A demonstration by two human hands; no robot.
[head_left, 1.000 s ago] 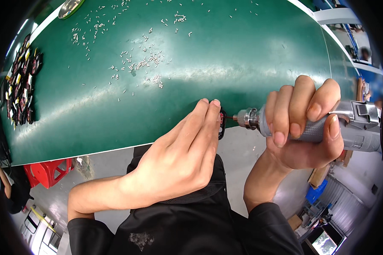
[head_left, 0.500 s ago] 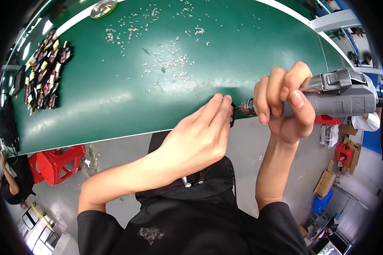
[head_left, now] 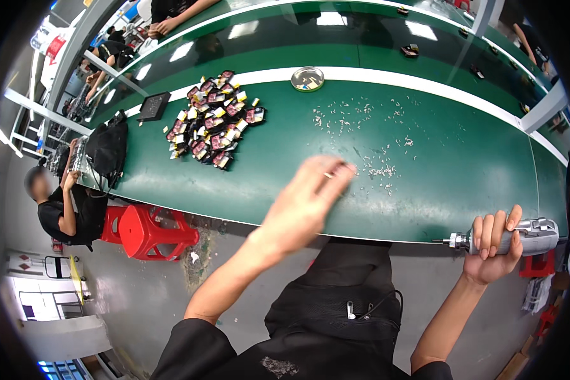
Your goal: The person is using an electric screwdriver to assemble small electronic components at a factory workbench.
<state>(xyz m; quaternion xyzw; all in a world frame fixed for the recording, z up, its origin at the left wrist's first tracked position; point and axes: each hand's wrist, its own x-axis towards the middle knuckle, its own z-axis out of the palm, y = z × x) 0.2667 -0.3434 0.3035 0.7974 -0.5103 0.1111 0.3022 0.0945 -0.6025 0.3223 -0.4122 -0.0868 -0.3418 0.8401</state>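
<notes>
My right hand [head_left: 493, 244] is wrapped round a grey electric screwdriver [head_left: 538, 235], held level at the table's front edge with its bit pointing left. Over the green table, my left hand [head_left: 304, 199] is blurred, its fingers bent and drawn together. A tiny pale spot shows at those fingers; what they hold is too small and smeared to name. Just right of the left hand lie scattered small pale pieces [head_left: 381, 171]. Farther left is a heap of small black devices [head_left: 215, 123] with pink, white and yellow parts.
A round metal dish [head_left: 307, 78] with small pieces stands at the table's far edge. To the left are a black tray [head_left: 154, 106] and a black bag [head_left: 107, 149]. Red stools [head_left: 152, 234] stand below the table. Other people are at left and across a conveyor carrying more black devices [head_left: 410, 50].
My view has swung left. The left hand has come away from the screwdriver tip, and the dark piece it held there no longer shows. The right hand still grips the screwdriver, now farther right.
</notes>
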